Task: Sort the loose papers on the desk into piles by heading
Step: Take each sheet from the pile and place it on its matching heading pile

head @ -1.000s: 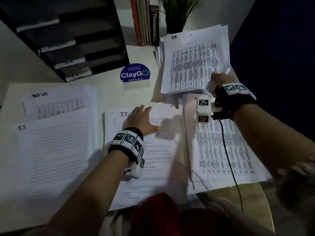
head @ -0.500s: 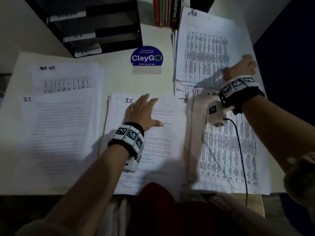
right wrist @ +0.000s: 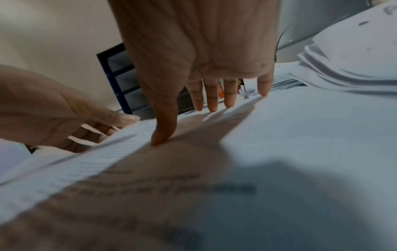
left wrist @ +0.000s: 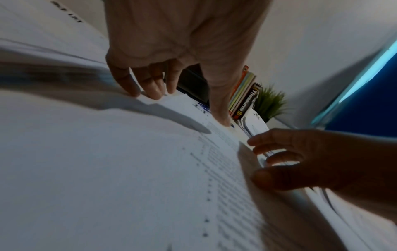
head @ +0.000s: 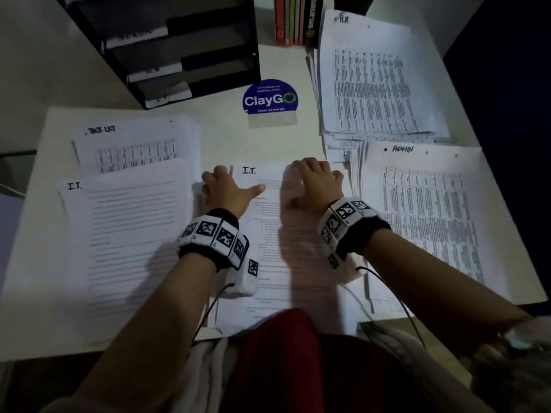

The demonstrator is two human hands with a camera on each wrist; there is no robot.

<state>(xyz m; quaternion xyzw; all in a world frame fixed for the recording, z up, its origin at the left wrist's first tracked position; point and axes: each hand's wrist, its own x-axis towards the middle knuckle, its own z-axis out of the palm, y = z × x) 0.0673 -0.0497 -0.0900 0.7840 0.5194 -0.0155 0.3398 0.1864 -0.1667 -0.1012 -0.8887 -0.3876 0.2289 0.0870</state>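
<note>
Several paper piles lie on the white desk (head: 226, 138). In the middle is a pile headed I.T. (head: 286, 248), seen close up in the wrist views (left wrist: 107, 169) (right wrist: 300, 135). My left hand (head: 228, 190) (left wrist: 182, 42) rests on its far left corner, fingertips at the edge and thumb stretched across the sheet. My right hand (head: 316, 181) (right wrist: 199, 51) lies on the pile's far right part, fingers down at the far edge. Other piles: TASK LIST (head: 134, 144), a second I.T. (head: 125, 228), H.R. (head: 378, 79) and ADMIN (head: 426, 210).
A black letter tray (head: 167, 49) stands at the back left, with a blue ClayGo sign (head: 269, 99) beside it and upright books (head: 298, 19) behind. A green plant (left wrist: 270, 101) is near the books. Wrist cables hang over the desk's front edge.
My right hand has laid the H.R. sheet on the far right pile, let go and come back onto the middle I.T. pile. My left hand slid to that pile's far left corner.
</note>
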